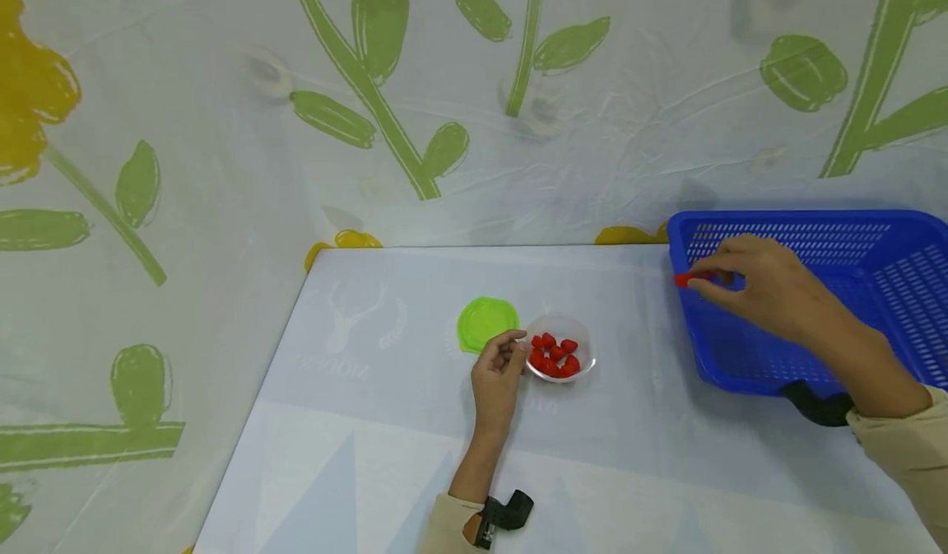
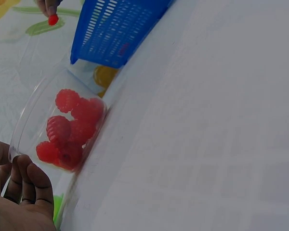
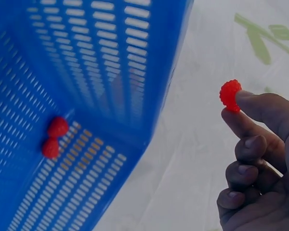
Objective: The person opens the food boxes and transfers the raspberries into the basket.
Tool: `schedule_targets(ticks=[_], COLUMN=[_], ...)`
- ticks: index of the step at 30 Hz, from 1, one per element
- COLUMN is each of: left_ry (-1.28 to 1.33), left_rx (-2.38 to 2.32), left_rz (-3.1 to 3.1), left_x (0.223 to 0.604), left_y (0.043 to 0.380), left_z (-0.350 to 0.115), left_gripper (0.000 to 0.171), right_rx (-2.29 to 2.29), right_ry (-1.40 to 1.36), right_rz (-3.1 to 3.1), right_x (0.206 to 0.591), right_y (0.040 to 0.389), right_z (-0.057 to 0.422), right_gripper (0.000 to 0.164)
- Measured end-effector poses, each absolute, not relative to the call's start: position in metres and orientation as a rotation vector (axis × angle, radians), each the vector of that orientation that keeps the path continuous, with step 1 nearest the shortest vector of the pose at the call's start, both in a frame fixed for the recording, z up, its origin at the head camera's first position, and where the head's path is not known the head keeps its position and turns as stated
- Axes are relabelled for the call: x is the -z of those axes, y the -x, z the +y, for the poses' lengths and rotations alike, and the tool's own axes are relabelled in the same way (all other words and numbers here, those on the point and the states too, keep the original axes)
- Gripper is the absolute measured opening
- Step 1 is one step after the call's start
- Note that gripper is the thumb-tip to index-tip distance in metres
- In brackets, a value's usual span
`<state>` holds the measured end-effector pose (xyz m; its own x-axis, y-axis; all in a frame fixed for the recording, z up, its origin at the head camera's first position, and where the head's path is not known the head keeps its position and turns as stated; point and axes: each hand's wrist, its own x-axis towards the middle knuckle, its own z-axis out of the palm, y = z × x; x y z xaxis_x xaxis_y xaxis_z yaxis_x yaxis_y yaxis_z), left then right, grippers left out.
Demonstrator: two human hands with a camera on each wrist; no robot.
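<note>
Raspberry, small, red and bumpy (image 3: 229,95), pinched lightly in right hand's (image 1: 755,286) fingertips beside blue slotted plastic basket (image 1: 874,245). Best carried gently, without squeezing, toward clear plastic bowl of red raspberries (image 1: 560,348) steadied by left hand's (image 1: 498,373) curled fingers on its rim.

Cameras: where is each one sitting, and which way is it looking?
Head: high up, looking down at the table, clear bowl of raspberries, green lid and blue basket; both hands and sleeves show.
Left wrist: low by the left hand, looking across the bowl toward the basket; fingers show.
Right wrist: by the right hand, facing the basket, two raspberries inside; fingers pinch a raspberry.
Shared: all three see that pinched raspberry and the basket.
</note>
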<state>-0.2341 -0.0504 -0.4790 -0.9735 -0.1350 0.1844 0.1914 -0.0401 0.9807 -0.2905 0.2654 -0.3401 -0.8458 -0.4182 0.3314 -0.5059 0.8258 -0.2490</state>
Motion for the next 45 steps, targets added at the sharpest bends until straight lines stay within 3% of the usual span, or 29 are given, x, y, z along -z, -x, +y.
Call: schedule_targets(ticks=[45], left_ry=[0.053], left_rx=[2.115], left_rz=[-2.005], left_x=[0.48], left_y=[0.234], left_z=[-0.048], left_gripper=[0.022], right_rx=[-0.284], right_ry=[-0.545], right_rz=[-3.072], right_x=[0.344], right_y=[0.346], right_z=[0.329], right_gripper=[0.018])
